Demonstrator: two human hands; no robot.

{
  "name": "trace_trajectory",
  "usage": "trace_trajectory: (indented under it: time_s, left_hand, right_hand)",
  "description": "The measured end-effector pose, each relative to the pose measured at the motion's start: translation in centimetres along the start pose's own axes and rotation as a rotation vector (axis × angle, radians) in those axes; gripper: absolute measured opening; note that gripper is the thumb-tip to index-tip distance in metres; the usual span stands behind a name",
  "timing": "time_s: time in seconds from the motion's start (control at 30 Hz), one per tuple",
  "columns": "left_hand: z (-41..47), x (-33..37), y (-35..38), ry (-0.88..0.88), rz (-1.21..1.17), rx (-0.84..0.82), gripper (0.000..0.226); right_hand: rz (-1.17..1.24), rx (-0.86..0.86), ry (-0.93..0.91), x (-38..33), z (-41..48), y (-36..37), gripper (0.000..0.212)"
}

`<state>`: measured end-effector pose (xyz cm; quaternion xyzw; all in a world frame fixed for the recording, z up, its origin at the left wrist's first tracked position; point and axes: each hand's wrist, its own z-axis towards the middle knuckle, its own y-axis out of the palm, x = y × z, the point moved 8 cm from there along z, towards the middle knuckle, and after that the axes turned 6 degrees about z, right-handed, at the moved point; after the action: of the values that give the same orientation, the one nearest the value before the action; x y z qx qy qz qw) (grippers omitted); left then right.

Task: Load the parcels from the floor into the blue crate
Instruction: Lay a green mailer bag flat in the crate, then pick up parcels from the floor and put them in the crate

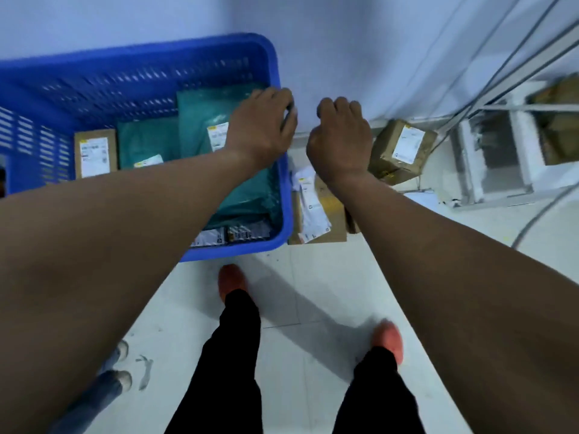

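The blue crate [141,54] stands on the floor at the left, against the wall. Inside it lie teal mailer bags [147,142], a small cardboard box [94,155] and labelled packets near the front. My left hand [260,130] hovers over the crate's right rim with curled fingers; a thin grey edge shows at the fingertips, too blurred to identify. My right hand [340,142] is just right of the crate, above the floor, fingers curled under with nothing visible in it. On the floor lie a brown box [401,151] and a flat carton under a white mailer [316,211].
A white metal frame [495,151] stands at the right with grey cables [517,57] running down past it. My orange shoes [232,280] are on pale floor tiles. Another person's shoes and jeans [122,377] show at the lower left.
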<state>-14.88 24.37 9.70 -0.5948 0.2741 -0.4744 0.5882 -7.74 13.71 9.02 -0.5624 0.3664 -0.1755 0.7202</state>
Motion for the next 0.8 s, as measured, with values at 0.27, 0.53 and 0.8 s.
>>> trace_trajectory:
  time_s: [0.27, 0.53, 0.8]
  left_hand:
    - [-0.2, 18.3, 3.3, -0.067, 0.019, -0.15, 0.024]
    - [-0.8, 31.0, 9.5, -0.165, 0.001, -0.326, 0.02]
    - [-2.0, 26.5, 14.9, -0.37, -0.009, -0.404, 0.025]
  right_hand:
    - [-0.014, -0.13, 0.31, 24.9, -8.3, -8.0, 0.029]
    - [-0.051, -0.257, 0.406, 38.6, -13.3, -12.0, 0.018]
    - [0.036, -0.388, 0.556, 44.1, -12.1, -6.4, 0.018]
